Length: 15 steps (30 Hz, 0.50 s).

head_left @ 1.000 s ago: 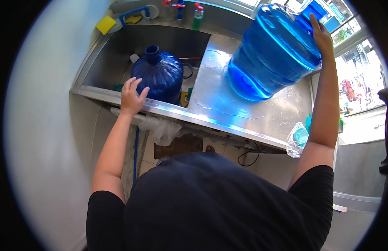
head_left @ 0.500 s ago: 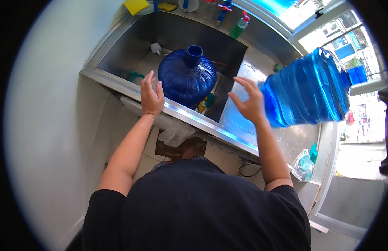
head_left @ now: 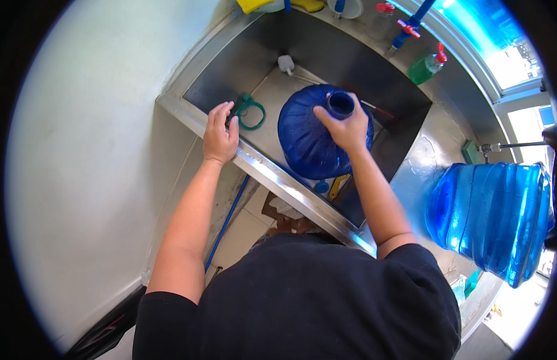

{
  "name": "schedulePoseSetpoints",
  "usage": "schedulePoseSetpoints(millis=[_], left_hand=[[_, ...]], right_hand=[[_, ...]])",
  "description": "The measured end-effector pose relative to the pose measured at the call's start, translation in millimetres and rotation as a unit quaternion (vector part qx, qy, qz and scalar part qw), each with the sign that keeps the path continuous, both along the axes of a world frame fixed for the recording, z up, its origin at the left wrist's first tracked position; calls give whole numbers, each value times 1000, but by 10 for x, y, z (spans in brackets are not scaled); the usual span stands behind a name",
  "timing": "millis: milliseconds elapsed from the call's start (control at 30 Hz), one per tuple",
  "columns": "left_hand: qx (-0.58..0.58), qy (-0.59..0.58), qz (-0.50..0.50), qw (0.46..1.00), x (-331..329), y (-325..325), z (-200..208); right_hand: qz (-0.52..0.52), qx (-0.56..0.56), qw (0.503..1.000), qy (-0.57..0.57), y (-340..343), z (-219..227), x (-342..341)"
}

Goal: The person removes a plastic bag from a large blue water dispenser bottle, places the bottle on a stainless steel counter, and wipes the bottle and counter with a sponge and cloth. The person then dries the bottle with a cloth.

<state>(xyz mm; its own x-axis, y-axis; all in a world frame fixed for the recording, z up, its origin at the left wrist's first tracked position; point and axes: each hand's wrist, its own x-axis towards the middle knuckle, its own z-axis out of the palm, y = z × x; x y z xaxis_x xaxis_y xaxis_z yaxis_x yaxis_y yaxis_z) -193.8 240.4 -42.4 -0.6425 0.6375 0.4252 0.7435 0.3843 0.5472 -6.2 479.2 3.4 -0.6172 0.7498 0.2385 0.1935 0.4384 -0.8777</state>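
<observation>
Dark blue plastic, ribbed with curved flutes that fanned down from a short round neck, made up the jug (head_left: 305,135) inside the stainless steel sink (head_left: 344,57). Its surface was glossy, its shoulder bulged like a dome, and its dark circular mouth faced up toward the camera. The right hand (head_left: 348,128) was closed around that neck, with the thumb along the left side and the fingers curled past the far side. The left hand (head_left: 220,137) was wide and held nothing, its fingers raised and its thumb apart, over the sink's front edge; whether its heel touched the metal could not be told. Just beyond those fingers lay a thin green ring (head_left: 247,98) on the basin floor, and a fluffy white brush head (head_left: 285,63) lay farther back. Near the jug's lower side, toward the front wall, were a small round blue piece (head_left: 321,188) and a yellow item (head_left: 338,186). Straight steel edges bounded the basin, with the widest bare floor to the jug's left and a narrower gap toward the right wall. Past that wall, a smooth steel counter (head_left: 431,144) carried a 2nd jug (head_left: 488,222), translucent lighter blue with ringed sides, well apart from both hands. Behind the basin stood a red-topped bottle of green liquid (head_left: 427,68).
</observation>
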Motion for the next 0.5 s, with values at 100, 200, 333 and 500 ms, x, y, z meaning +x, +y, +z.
schedulePoseSetpoints(millis=[100,200,333,500], left_hand=[[10,9,16,1000,8,0,-17],[24,2,13,1000,-17,8,-2],[37,-8,-1,999,-17,7,8],[43,5,-22,999,-19,-1,35]], right_hand=[[-5,1,1000,-2,127,106,-280],[0,-2,1000,5,223,228,-608],[47,25,999,-8,180,313,-1066],[77,23,994,-69,41,256,-1736]])
